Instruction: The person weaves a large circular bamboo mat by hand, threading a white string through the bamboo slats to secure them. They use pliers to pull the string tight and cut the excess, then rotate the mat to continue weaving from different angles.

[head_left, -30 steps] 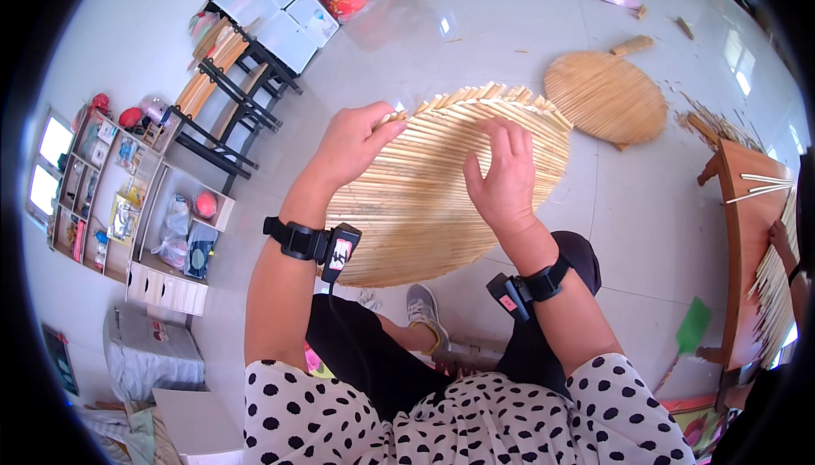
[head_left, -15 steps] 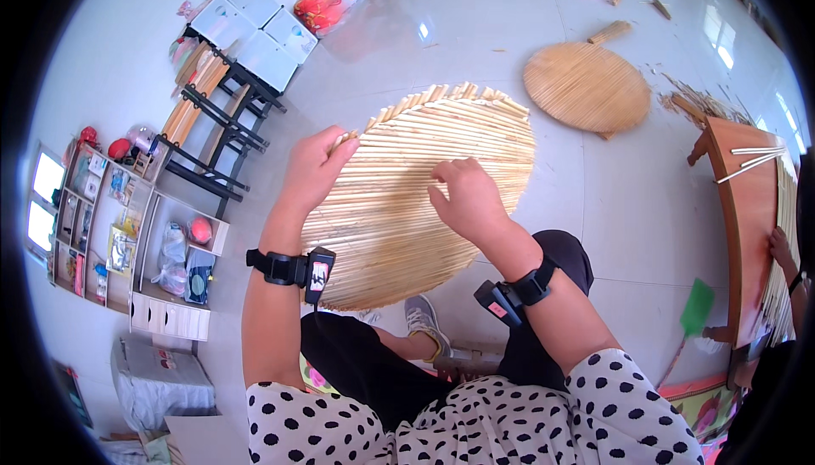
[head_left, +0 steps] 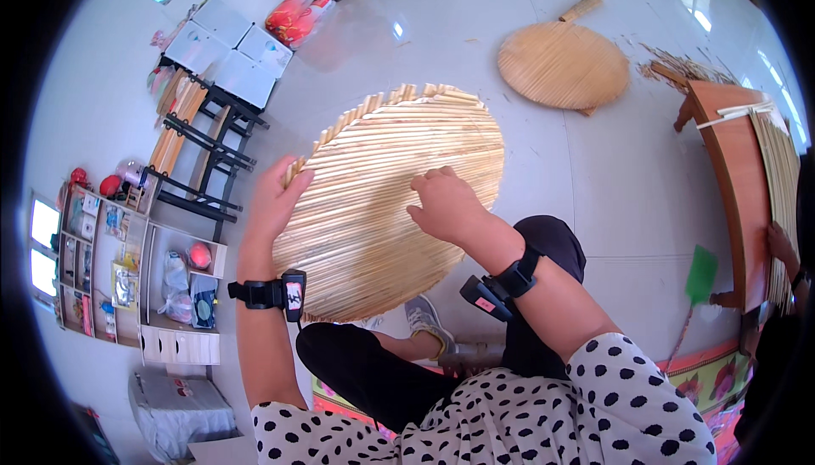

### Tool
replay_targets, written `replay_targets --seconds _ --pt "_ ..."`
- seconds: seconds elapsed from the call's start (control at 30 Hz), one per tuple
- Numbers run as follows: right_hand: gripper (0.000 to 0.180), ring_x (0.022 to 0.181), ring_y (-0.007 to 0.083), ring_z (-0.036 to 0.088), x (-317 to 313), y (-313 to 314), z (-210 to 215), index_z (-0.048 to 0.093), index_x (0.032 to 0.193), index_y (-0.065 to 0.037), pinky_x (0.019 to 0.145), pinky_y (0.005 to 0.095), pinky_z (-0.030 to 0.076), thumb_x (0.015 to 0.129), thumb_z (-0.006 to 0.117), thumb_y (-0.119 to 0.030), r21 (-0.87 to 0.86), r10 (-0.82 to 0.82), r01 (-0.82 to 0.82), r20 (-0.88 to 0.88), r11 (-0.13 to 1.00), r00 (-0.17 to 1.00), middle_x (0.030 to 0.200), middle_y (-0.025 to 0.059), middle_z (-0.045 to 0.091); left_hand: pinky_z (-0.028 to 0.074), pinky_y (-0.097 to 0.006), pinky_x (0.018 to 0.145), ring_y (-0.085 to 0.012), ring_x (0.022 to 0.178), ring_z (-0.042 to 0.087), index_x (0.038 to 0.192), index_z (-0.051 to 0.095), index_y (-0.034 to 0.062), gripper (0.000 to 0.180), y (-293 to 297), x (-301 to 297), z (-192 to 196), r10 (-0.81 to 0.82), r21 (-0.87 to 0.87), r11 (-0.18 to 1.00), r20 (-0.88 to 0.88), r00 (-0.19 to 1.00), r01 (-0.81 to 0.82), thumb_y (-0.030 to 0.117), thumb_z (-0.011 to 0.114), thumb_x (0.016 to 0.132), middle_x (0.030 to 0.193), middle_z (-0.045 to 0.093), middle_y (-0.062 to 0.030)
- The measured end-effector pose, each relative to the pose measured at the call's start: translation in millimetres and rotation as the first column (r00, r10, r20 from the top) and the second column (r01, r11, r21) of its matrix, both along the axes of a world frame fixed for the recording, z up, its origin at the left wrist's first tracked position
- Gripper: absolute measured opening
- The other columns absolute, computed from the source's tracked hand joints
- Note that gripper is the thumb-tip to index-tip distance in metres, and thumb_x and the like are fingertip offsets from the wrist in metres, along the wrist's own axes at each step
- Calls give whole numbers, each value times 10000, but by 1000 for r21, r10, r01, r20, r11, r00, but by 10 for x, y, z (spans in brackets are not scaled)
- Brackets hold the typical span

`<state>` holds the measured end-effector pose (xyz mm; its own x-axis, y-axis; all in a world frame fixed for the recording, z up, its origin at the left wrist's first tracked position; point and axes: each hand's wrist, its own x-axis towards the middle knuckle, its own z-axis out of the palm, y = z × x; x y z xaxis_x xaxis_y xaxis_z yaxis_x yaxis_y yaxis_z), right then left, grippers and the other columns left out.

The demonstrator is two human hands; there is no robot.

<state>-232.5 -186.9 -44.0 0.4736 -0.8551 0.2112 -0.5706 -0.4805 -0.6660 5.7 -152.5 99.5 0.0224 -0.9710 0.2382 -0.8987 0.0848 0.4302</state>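
Observation:
A round mat of pale straw-coloured stalks [head_left: 382,236], laid side by side, is tilted in front of me above my lap. Uneven stalk ends stick out along its upper left edge; the lower right side looks smoother. At the left rim my left hand [head_left: 273,197] grips the mat, thumb on its face and the other fingers mostly hidden behind. My right hand [head_left: 448,202] is over the middle of the mat's face, fingers bent and thumb held apart from them. Nothing shows in it. Both wrists wear black straps with small boxes.
Another round stalk mat [head_left: 564,66] lies on the floor beyond, a stalk bundle [head_left: 581,9] at its edge. On the right, a wooden table [head_left: 722,176] bears long stalks beside another person's hand [head_left: 781,240]. A green fly swatter [head_left: 700,274] is nearby. Shelves [head_left: 123,261] line the left.
The view has shifted, so the surroundings sit differently. My left hand has slid down the mat's left rim, uncovering more stalk ends. My right hand remains over the middle.

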Motion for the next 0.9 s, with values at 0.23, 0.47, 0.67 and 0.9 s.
replay_targets --seconds 0.23,0.47,0.67,0.9 --pt "288 1063 334 568 -52 9 77 655 1010 -24 877 431 497 810 643 -231 85 169 -161 -98 983 981 1026 159 650 444 -259 726 -94 788 552 1048 622 -5 258 95 165 6 17 37 999 -65 998 -15 184 649 875 837 630 -40" --pt "286 946 340 629 -13 -1 22 639 979 -31 806 449 508 797 669 -249 124 265 -246 -173 961 949 912 155 670 441 -238 750 -83 821 545 1064 618 -23 252 164 547 -82 46 24 999 -139 989 -43 155 635 887 898 640 -18" --pt "179 916 339 670 -22 -14 -22 716 898 -45 769 423 529 782 599 -114 113 220 -206 -129 972 967 929 159 698 440 -227 760 -67 831 542 1083 630 -23 240 232 600 -142 64 18 998 -190 980 -62 123 626 892 912 642 -12" --pt "355 1050 329 589 -192 -111 83 616 1059 -26 846 435 499 825 664 -288 176 178 -146 -181 973 967 1027 162 655 440 -232 762 -77 831 547 1054 638 -34 213 421 790 -141 151 -161 970 -194 969 -183 92 630 883 917 642 -12"
